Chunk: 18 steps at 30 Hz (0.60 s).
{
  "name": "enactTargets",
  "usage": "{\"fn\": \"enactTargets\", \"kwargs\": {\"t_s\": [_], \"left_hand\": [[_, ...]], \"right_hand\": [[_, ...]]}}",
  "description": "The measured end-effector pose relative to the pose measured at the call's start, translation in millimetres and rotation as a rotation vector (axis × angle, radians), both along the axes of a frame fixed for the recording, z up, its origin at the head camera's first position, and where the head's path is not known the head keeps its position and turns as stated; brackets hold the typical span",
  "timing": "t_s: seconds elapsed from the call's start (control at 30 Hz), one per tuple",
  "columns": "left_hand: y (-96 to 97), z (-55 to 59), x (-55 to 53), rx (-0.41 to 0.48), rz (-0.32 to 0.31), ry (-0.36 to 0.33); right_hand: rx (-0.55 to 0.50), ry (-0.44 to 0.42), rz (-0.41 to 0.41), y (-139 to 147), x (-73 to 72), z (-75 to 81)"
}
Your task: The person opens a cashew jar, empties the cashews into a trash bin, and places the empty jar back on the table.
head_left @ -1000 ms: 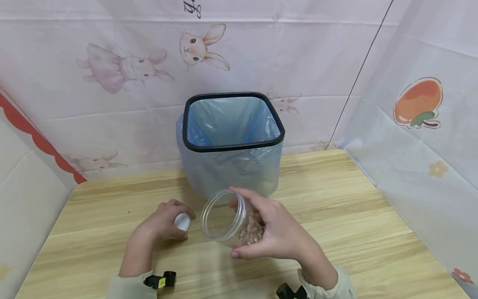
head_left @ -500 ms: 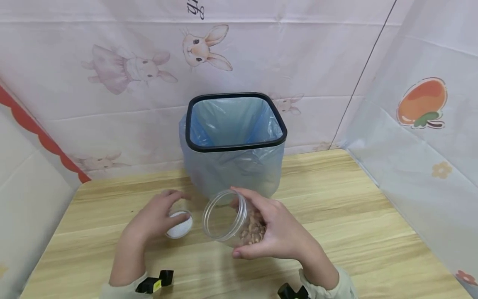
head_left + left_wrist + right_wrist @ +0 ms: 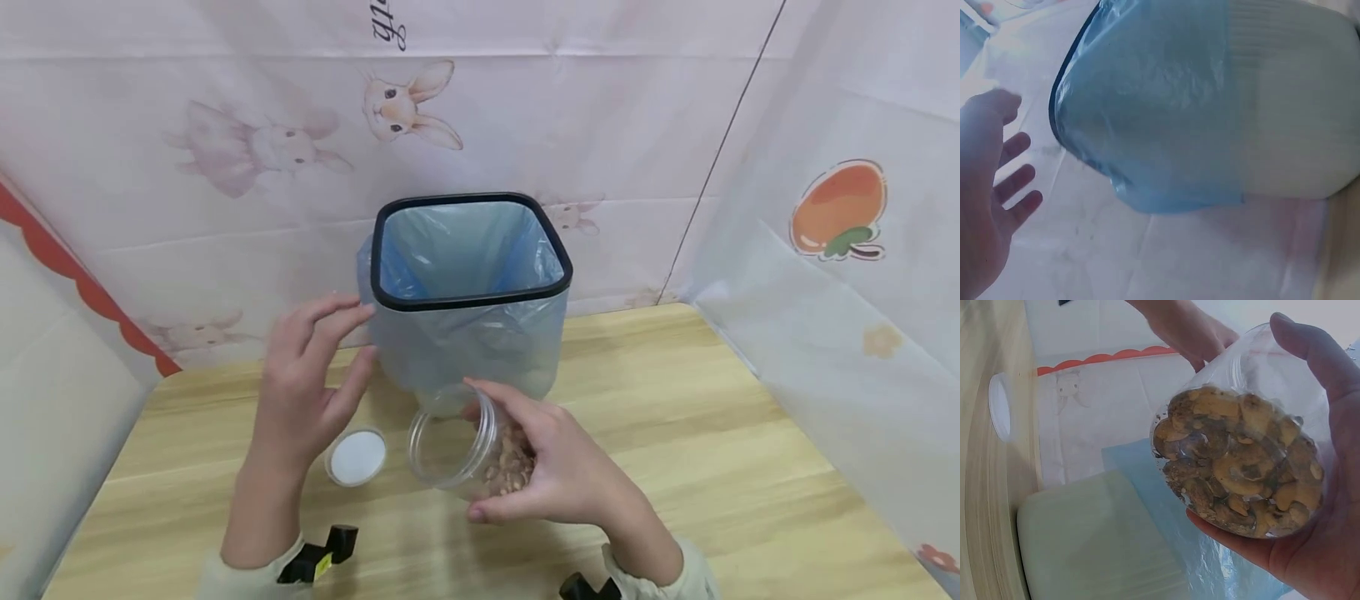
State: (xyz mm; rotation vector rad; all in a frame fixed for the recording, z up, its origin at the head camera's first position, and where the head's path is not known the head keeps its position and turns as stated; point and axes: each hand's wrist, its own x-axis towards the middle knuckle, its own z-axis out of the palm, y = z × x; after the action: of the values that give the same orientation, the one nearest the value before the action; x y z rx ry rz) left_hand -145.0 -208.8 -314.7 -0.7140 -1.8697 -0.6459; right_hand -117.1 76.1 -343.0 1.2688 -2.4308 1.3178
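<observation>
My right hand (image 3: 551,462) grips a clear plastic jar (image 3: 454,446) tilted on its side, its open mouth facing left. Brown, nut-like pieces (image 3: 1241,462) lie in the bottom of the jar, seen through its base in the right wrist view. My left hand (image 3: 303,379) holds nothing; its fingers are spread and raised close to the left side of a trash bin (image 3: 480,350). Below that hand, a round lid (image 3: 357,457) with a white inner disc lies on the table. A blue bag (image 3: 1166,106) lines the bin, under a black rim (image 3: 472,302).
The bin stands at the back of the wood-grain table (image 3: 675,433), against a printed cloth wall (image 3: 262,208). Another printed cloth wall (image 3: 840,317) runs along the right edge. Each wrist wears a black camera mount (image 3: 318,557).
My left hand let go of the lid, leaving it on the table, then rose and moved forward toward the bin. The right hand and jar have hardly moved.
</observation>
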Motion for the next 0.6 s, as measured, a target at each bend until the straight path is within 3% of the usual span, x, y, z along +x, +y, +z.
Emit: {"fn": "enactTargets", "kwargs": {"t_s": [0.17, 0.33, 0.6], "left_hand": [[6.1, 11.7, -18.1, -0.163, -0.037, -0.043], [7.3, 14.1, -34.0, -0.273, -0.051, -0.081], [8.6, 15.5, -50.4, -0.371, -0.07, -0.101]], "right_hand": [[-0.019, 0.006, 0.0, 2.8, 1.1, -1.4], [-0.043, -0.006, 0.021, 3.8, 0.4, -2.3], [-0.051, 0.014, 0.026, 4.8, -2.4, -1.2]]}}
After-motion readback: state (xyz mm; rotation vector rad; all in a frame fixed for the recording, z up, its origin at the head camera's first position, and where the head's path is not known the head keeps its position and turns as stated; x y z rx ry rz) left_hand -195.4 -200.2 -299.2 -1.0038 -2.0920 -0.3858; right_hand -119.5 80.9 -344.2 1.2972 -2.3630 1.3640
